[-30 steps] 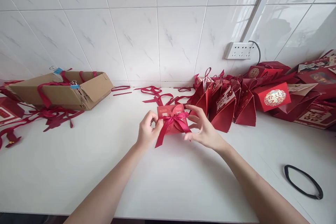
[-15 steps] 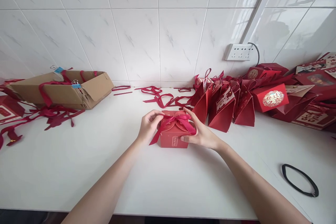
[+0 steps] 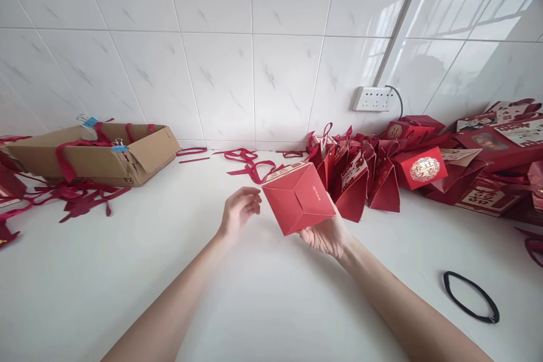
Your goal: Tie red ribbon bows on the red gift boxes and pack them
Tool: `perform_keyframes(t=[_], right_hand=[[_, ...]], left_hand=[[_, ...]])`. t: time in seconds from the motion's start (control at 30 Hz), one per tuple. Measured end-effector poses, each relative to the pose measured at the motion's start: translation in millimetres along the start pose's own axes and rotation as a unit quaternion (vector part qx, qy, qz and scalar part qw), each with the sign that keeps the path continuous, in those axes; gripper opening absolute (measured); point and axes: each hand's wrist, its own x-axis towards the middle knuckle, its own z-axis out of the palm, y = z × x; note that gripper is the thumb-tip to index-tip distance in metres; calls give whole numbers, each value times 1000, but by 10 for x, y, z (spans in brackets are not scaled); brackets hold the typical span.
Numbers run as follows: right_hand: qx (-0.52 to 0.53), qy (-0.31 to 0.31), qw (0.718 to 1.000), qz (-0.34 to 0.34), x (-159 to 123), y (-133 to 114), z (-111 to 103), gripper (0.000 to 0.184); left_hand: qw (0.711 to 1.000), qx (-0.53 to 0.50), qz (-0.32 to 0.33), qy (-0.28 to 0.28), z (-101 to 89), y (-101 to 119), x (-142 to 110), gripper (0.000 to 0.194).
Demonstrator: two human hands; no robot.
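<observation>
In the head view, your right hand (image 3: 326, 236) holds the red box (image 3: 297, 199) against its palm; most of those fingers are hidden behind it, so how widely they spread cannot be told. The box sits just above and to the left of the visible fingertips, tilted, its folded base turned toward you. Your left hand (image 3: 240, 212) is loosely half-curled, free of any hold, its fingertips just beside the box and apart from it.

Past your left fingers, loose red ribbons (image 3: 240, 154) lie near the wall; well to their left stands a cardboard carton (image 3: 97, 163) with ribbon draped over its side. Beyond your right fingers and to their right stand red bags (image 3: 352, 198). Nearer you, well to the right of those fingers, a black band (image 3: 470, 297) lies on the white table (image 3: 263, 300).
</observation>
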Motion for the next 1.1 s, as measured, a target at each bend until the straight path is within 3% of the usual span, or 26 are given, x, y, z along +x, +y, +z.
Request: perform_keyframes(t=[0.1,0.17,0.27,0.33,0.4,0.47,0.5,0.57,0.67,0.87,1.0,1.1], right_hand=[[-19,-39,999,11,5,64,4,54],[-58,-53,997,-1,8,98,16,60],[-190,-22,970,-148,-6,117,33,62],[-329,4,892,-309,-27,110,28,68],[-468,7,769,-435,-45,97,9,84],[-555,-5,661,-505,-51,91,-15,94],[-578,-12,627,-523,-50,93,-26,96],[-599,-23,591,-540,-40,103,-41,98],[-604,-24,576,-550,-25,118,-46,97],[-596,-25,577,-557,-16,104,-43,97],[-630,-18,579,-517,-21,89,-79,91],[-666,-18,572,-479,-19,84,-106,87]], left_hand=[[997,7,-3,-71,38,-24,-48,19],[996,1,1,-84,45,-40,-58,23],[999,-18,4,-49,35,-55,-39,33],[999,-26,6,-24,27,-53,-23,37],[1000,-23,13,-13,29,-44,-19,37],[999,-20,24,-19,40,-31,-30,35],[999,-21,26,-29,48,-24,-38,35],[998,-30,25,-51,64,-14,-53,35],[997,-42,25,-54,79,-1,-60,38],[996,-61,25,-53,81,-2,-63,45],[992,-75,-19,-101,62,-57,-91,54],[994,-36,-27,-97,40,-90,-93,62]])
